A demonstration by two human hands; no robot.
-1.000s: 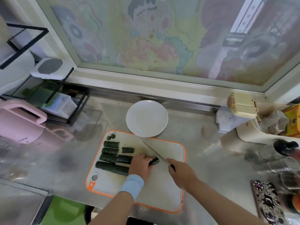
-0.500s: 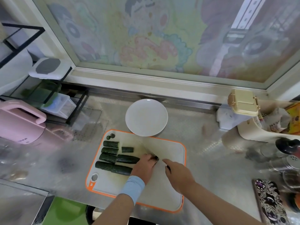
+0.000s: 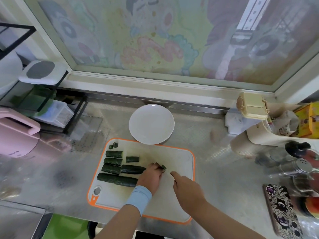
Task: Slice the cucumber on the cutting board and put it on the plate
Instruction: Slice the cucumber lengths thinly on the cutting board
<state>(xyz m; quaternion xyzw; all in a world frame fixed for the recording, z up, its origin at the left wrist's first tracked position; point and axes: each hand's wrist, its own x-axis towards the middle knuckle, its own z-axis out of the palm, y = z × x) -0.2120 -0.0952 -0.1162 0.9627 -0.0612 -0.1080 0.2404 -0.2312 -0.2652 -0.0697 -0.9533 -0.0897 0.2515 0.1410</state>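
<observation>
Orange-rimmed cutting board (image 3: 172,156): cucumber lengths (image 3: 117,180) ranked at its left. The left hand (image 3: 151,177), fingers curled, pins a cucumber piece (image 3: 164,167) mid-board. Adjacent right hand (image 3: 188,190): forefinger out, grip cannot be told. White plate (image 3: 151,124) at far edge.

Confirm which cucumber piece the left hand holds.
The small cucumber piece poking out at the fingertips of the left hand, right of all the others. The rest lie in rows on the left of the cutting board.

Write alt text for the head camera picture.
A person's left hand holds a dark green cucumber piece on an orange-rimmed white cutting board, right hand beside it. More cut cucumber lengths lie left; a round white plate sits empty beyond.
</observation>
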